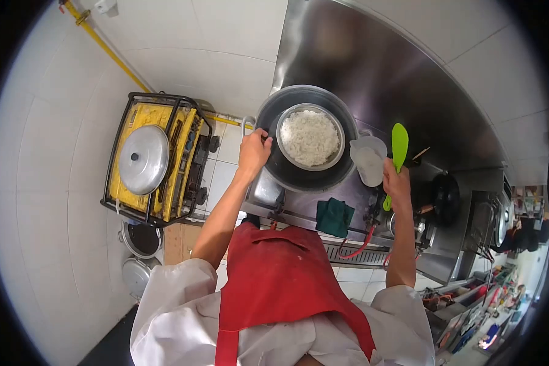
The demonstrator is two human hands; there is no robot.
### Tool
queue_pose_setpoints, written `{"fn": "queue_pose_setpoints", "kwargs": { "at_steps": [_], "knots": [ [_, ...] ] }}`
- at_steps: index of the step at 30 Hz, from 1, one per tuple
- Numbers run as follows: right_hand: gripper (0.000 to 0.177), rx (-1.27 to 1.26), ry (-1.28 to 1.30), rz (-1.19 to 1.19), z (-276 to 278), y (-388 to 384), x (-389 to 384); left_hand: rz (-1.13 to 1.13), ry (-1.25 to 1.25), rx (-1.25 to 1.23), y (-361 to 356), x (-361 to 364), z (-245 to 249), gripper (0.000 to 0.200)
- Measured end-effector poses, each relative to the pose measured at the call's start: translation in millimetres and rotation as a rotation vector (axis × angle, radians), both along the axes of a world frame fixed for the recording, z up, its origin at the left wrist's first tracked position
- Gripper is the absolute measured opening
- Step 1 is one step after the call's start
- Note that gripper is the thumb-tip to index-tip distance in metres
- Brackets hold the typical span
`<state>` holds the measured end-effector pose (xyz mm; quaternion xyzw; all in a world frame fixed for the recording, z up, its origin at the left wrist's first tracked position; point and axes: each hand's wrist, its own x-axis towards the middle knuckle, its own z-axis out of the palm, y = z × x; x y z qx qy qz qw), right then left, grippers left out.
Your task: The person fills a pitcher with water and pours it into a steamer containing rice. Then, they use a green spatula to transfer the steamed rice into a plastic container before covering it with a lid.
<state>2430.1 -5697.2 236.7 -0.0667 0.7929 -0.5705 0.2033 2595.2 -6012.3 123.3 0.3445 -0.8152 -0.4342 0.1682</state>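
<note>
A large metal pot point(305, 93) stands on the stove, with a smaller metal bowl point(312, 168) of white rice point(311, 138) inside it. At the pot's left rim, beside its loop handle point(247, 125), my left hand point(255, 149) has its fingers closed over the edge. My right hand point(398, 182) is to the right of the pot, wrapped round a bright green spatula point(399, 143) and a translucent plastic jug point(368, 160). The jug overlaps the pot's right side in this view. Its contents are hard to make out.
A folded dark green cloth point(335, 217) lies on the stove front, near a red hose point(364, 245). On the left, a metal lid point(143, 160) rests on a yellow framed machine point(186, 183). A black pan point(445, 199) is at right; pots point(141, 238) stand on the floor.
</note>
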Motion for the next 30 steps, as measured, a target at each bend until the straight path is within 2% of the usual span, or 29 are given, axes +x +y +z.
{"fn": "queue_pose_setpoints", "kwargs": {
  "at_steps": [4, 5, 8, 11, 14, 17, 20, 23, 26, 29, 30],
  "knots": [
    [0.033, 0.118, 0.018, 0.024, 1, -13, 0, -0.058, -0.042, 0.139, -10, -9, -34, 0.025],
    [0.034, 0.148, 0.003, 0.037, 2, -16, 3, -0.079, -0.032, 0.151, -9, -10, -45, 0.035],
    [0.035, 0.216, 0.110, 0.041, 0, -36, 11, -0.057, -0.006, 0.308, -2, -15, -18, 0.043],
    [0.036, 0.269, 0.288, 0.068, -1, -52, 7, -0.097, -0.030, 0.214, -9, -26, -44, 0.048],
    [0.037, 0.260, 0.180, 0.006, -6, -66, 0, -0.112, -0.006, 0.292, -13, -30, -40, 0.046],
    [0.037, 0.249, 0.204, 0.039, 3, -83, 0, -0.122, -0.031, 0.319, -16, -34, -32, 0.042],
    [0.037, 0.296, 0.223, 0.064, -2, -88, -7, -0.158, -0.078, 0.447, -20, -39, -29, 0.033],
    [0.037, 0.294, 0.160, 0.044, 15, -101, 0, -0.179, -0.140, 0.426, -24, -48, -41, 0.022],
    [0.037, 0.343, 0.193, 0.129, 10, -98, 1, -0.178, -0.095, 0.250, -25, -58, -78, 0.019],
    [0.037, 0.342, 0.204, 0.112, 8, -91, 3, -0.156, -0.109, 0.295, -26, -59, -71, 0.019],
    [0.038, 0.323, 0.175, 0.108, 10, -89, 5, -0.159, -0.128, 0.211, -25, -58, -66, 0.018]
  ]
}}
